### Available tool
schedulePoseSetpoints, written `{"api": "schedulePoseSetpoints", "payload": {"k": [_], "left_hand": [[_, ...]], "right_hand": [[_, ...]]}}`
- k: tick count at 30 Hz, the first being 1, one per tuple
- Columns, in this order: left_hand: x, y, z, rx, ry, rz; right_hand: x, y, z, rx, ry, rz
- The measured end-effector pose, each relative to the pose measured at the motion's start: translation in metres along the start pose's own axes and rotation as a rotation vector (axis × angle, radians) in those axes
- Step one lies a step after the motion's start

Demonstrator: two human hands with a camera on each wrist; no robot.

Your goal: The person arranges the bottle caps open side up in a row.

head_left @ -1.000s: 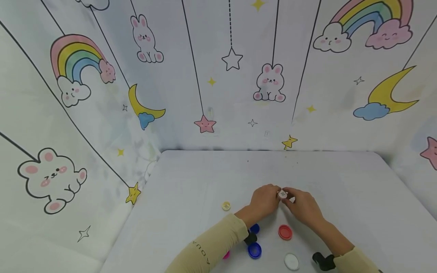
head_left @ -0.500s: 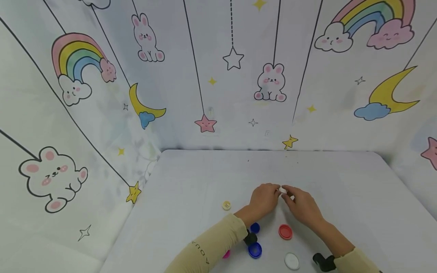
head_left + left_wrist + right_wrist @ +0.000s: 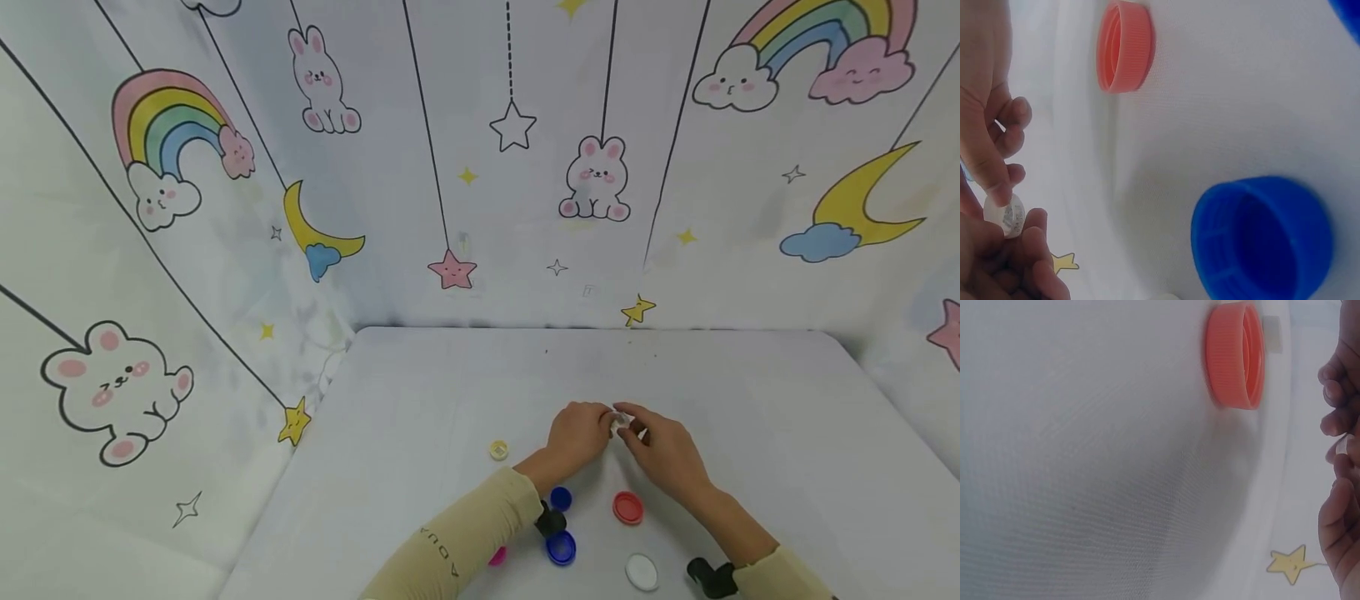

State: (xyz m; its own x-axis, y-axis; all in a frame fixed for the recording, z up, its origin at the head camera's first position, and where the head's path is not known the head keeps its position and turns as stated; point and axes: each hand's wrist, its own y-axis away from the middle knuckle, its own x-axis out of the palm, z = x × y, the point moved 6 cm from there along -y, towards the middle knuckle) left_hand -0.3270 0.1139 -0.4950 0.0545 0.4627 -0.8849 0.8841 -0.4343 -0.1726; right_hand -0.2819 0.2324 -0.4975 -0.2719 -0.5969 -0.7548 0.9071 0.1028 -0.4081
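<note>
A small white round cap (image 3: 619,421) is held between both hands, low over the far half of the table. The left hand (image 3: 579,435) pinches its left side, and the right hand (image 3: 662,450) grips it from the right. In the left wrist view, faint grey print marks a face of the cap (image 3: 1015,215), with a thumb pressed on it. Fingers hide most of the cap (image 3: 1342,445) in the right wrist view. Nearest to the hands on the table lie a red bottle cap (image 3: 627,507) and a pale yellow cap (image 3: 498,450).
Closer to the front are a small blue cap (image 3: 560,498), a larger blue cap (image 3: 561,548), a white cap (image 3: 642,572) and a pink cap (image 3: 498,556) partly behind the left sleeve. Black wrist cameras (image 3: 551,520) sit by both forearms. A printed cloth wall (image 3: 510,208) stands behind the table.
The white cap has been turned between the fingers: its top faced the head camera a second ago, then showed edge-on, and is now mostly covered. Both hands stay nearly in place.
</note>
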Motion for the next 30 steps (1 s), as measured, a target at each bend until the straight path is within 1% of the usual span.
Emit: {"api": "schedulePoseSetpoints", "payload": {"k": [3, 6, 11, 14, 17, 23, 26, 30], "left_hand": [[0.0, 0.0, 0.004, -0.036, 0.033, 0.005], [0.001, 0.0, 0.008, -0.071, 0.049, 0.012], [0.004, 0.001, 0.013, -0.128, 0.089, 0.054], [0.004, 0.002, 0.013, -0.149, 0.107, 0.07], [0.002, 0.003, 0.012, -0.143, 0.116, 0.079], [0.001, 0.004, 0.009, -0.091, 0.112, 0.085], [0.001, 0.005, 0.01, -0.081, 0.093, 0.068], [-0.002, 0.007, 0.012, -0.066, 0.067, 0.033]], "right_hand": [[0.002, 0.0, 0.001, -0.009, -0.012, 0.006], [0.004, -0.001, 0.002, -0.013, 0.001, 0.025], [0.004, -0.002, 0.003, -0.019, 0.018, 0.031], [0.005, -0.003, 0.002, -0.013, 0.015, 0.032], [0.006, -0.003, -0.001, 0.005, 0.013, 0.044], [0.007, -0.005, -0.008, 0.047, 0.005, 0.034], [0.008, -0.006, -0.009, 0.051, -0.009, 0.037], [0.01, -0.008, -0.008, 0.068, -0.034, 0.073]]}}
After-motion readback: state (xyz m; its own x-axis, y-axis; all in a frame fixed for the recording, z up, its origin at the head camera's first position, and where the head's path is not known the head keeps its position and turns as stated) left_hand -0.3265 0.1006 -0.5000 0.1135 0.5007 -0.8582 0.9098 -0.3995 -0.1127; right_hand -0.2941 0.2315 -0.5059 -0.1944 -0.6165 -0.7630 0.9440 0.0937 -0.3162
